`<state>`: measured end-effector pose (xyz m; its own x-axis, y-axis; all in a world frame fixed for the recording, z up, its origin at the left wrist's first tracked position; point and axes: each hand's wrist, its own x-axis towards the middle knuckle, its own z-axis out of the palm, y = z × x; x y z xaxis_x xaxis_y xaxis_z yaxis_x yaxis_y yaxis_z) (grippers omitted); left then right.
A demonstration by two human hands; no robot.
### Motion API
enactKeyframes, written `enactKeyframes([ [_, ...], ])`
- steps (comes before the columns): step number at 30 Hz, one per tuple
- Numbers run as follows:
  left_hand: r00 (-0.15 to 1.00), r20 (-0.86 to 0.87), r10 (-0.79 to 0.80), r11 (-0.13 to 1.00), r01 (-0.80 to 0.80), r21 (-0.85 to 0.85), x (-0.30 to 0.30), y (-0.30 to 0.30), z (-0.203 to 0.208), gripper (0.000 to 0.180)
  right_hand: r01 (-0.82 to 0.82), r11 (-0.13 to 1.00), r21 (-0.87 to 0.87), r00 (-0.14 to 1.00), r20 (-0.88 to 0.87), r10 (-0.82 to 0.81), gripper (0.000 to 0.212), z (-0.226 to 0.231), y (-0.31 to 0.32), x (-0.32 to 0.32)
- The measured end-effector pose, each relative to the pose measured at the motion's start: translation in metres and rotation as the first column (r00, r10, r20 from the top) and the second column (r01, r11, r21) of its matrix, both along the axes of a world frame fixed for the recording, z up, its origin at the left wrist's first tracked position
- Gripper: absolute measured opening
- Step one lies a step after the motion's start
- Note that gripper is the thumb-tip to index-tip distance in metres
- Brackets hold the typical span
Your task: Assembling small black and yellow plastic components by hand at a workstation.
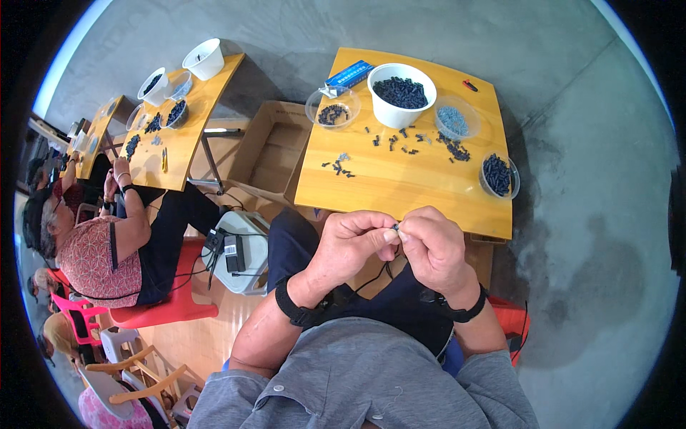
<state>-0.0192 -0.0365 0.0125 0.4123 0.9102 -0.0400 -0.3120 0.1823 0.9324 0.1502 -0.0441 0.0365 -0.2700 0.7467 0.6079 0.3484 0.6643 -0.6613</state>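
Observation:
Just off the table's near edge, my left hand [351, 247] and my right hand [439, 250] meet fingertip to fingertip. Both are closed in a pinch on one small dark piece [396, 227], mostly covered by the fingers. On the yellow table [400, 187] ahead, a white bowl [382, 118] is heaped with small black pieces [400, 93]. Left of it stands a clear tub [348, 120] with some dark pieces; to its right, another clear tub [457, 123] holds small grey-blue parts. More black pieces fill a tub [498, 177] at the right edge. Loose ones [339, 169] lie scattered between.
A blue box [351, 74] and a small red tool [469, 85] lie toward the table's back. Left of the table are an open cardboard box [268, 154] and a grey stool [246, 275] with a black adapter and cables. Another person [100, 250] sits at a neighbouring table [171, 136].

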Motion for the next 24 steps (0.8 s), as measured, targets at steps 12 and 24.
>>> enactKeyframes([
  [12, 0.999, -0.034, -0.016, 0.999, 0.014, -0.044, -0.003, 0.01, -0.003, 0.007, -0.064, 0.993, -0.102, 0.996, 0.06, 0.071, 0.011, -0.004, 0.011, 0.002],
  [24, 0.997, -0.04, -0.058, 0.988, 0.051, -0.147, -0.004, 0.023, -0.02, 0.008, -0.136, 0.945, -0.298, 0.988, 0.028, 0.151, 0.009, -0.021, 0.027, 0.005],
])
